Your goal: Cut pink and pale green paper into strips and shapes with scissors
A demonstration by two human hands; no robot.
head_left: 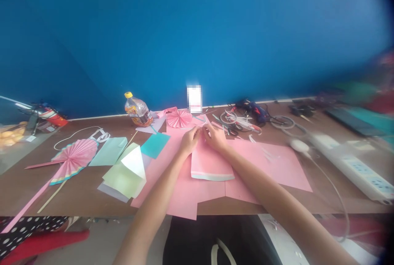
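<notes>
A deep blue wall (197, 31) fills the upper half of the view. Below it runs a long brown table (80, 191), cluttered from end to end.

Two large pink sheets (277, 162) lie flat at the centre, overlapping. On them rests one smaller folded pink paper (211, 164), its near edge showing a pale blue-white border.

The left hand (190, 140) and right hand (215, 137) meet at the far end of that folded paper, at 12 o'clock from its middle. The fingertips of both hands are curled together and pinch its top edge; the hands nearly touch.

At 9 o'clock from the hands lie pale green papers (123, 174), about three loosely stacked, and one teal sheet (155, 145). Further out at 9 o'clock is one large pink pleated fan (74, 158) on a stick. A second, smaller pink fan (179, 118) sits at 11 o'clock.

One white power strip (353, 166) stretches at 3 o'clock. One plastic bottle (138, 110) with a yellow cap lies tilted at 10 o'clock. One blue glue gun (257, 111) rests among tangled cords at 1 o'clock.
</notes>
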